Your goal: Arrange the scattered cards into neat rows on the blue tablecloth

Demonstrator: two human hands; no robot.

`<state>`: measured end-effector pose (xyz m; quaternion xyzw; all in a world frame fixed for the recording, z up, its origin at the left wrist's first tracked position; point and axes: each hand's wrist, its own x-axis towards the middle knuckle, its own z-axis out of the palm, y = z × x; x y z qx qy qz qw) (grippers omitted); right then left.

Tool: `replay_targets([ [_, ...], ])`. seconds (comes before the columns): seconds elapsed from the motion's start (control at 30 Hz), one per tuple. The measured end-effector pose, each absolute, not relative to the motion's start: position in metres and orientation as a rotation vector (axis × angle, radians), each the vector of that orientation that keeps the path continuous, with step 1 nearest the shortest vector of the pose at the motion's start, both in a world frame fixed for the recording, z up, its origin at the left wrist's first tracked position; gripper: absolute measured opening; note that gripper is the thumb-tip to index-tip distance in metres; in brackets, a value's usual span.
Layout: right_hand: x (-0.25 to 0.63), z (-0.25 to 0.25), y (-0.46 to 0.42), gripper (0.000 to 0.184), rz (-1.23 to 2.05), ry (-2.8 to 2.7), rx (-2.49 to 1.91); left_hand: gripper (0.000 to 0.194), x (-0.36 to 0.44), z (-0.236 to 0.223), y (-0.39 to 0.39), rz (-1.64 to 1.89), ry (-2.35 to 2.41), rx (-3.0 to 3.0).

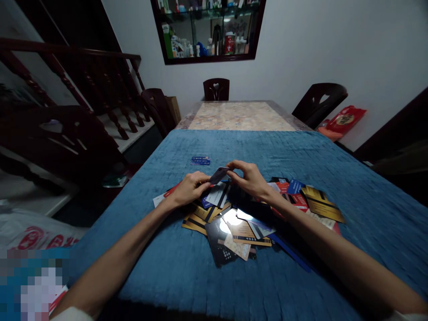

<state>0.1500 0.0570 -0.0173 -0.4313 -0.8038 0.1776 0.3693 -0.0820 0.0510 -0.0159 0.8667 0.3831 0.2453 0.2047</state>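
Note:
Between my two hands a grey plastic card [218, 175] is held tilted above a loose pile of cards. My left hand [191, 188] pinches its left end with thumb and fingers. At the other end, the thumb and fingers of my right hand [249, 178] close on its right edge. Under and around my hands lie many overlapping cards: a silver card [218, 194] with a dark stripe, gold cards [195, 223], a black card [219, 243] and more gold cards [323, 205] at the right. A single blue card [200, 161] lies apart, beyond my left hand.
A blue cloth [160, 276] covers the near part of the table; its patterned top [234, 115] shows at the far end. Dark wooden chairs [216, 90] stand around it. A red bag [347, 120] is at the right, a white plastic bag [36, 232] at the left.

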Motion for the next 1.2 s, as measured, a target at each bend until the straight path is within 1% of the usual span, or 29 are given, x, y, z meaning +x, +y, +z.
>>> replay_targets([
  [0.2, 0.147, -0.017, 0.056, 0.019, 0.39, -2.043, -1.052, 0.019, -0.078, -0.019, 0.054, 0.733, 1.119, 2.434],
  [0.47, 0.149, -0.015, 0.054, 0.023, -0.077, -2.166, -0.98, 0.012, -0.074, -0.018, 0.053, 0.964, 1.07, 2.373],
  [0.63, 0.147, -0.014, 0.051, 0.025, -0.253, -2.254, -0.921, 0.016, -0.07, -0.018, 0.049, 1.153, 1.032, 2.299],
  [0.8, 0.145, -0.016, 0.05, 0.025, -0.287, -2.297, -0.896, 0.011, -0.067, -0.021, 0.047, 1.223, 1.026, 2.36],
  [0.93, 0.143, -0.018, 0.051, 0.027, -0.248, -2.294, -0.917, 0.013, -0.066, -0.022, 0.046, 1.236, 1.068, 2.369],
  [1.03, 0.142, -0.02, 0.051, 0.03, -0.213, -2.28, -0.962, 0.016, -0.066, -0.022, 0.045, 1.227, 1.137, 2.344],
  [1.2, 0.14, -0.024, 0.049, 0.035, -0.19, -2.282, -1.053, 0.012, -0.067, -0.02, 0.043, 1.175, 1.199, 2.268],
])
